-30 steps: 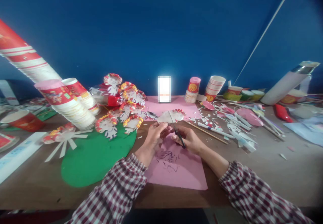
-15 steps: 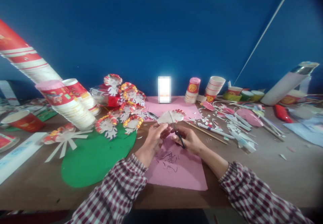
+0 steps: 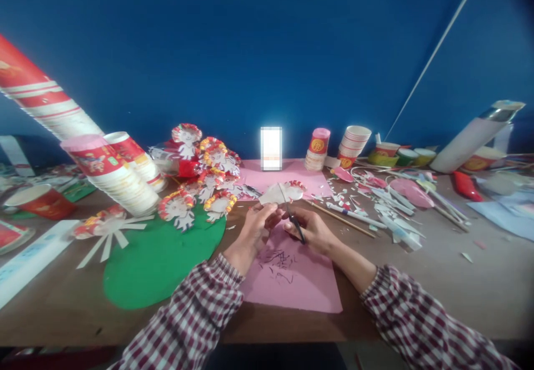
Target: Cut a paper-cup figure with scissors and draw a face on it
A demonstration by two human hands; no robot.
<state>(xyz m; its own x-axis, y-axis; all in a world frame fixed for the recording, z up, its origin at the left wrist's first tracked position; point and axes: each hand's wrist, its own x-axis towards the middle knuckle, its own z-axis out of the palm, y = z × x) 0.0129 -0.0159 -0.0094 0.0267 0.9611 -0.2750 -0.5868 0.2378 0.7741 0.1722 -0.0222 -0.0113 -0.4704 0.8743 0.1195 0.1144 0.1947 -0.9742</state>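
Observation:
My left hand (image 3: 257,224) pinches the lower edge of a white paper cutout (image 3: 273,195) with a red-and-yellow curled fringe on its far right side. A pair of dark-handled scissors (image 3: 297,226) is in my right hand (image 3: 315,231), its blades lying across the cutout. Whether the blades are parted I cannot make out. Both hands hover above a pink sheet (image 3: 304,292) strewn with small dark paper clippings (image 3: 279,261). Left of them, several lion-like paper figures (image 3: 177,208) with similar fringes lie on and behind a green paper oval (image 3: 154,270).
Tall stacks of paper cups (image 3: 120,181) lean at the left, beside a red cup (image 3: 44,200). Further cup stacks (image 3: 352,144) stand at the back right. Paper scraps (image 3: 375,197), a wooden stick (image 3: 346,220) and a white thermos (image 3: 469,142) occupy the right side. A blue wall (image 3: 267,53) rises behind.
Almost nothing differs. The view has shifted very slightly, while both hands keep the same hold on the cutout and scissors.

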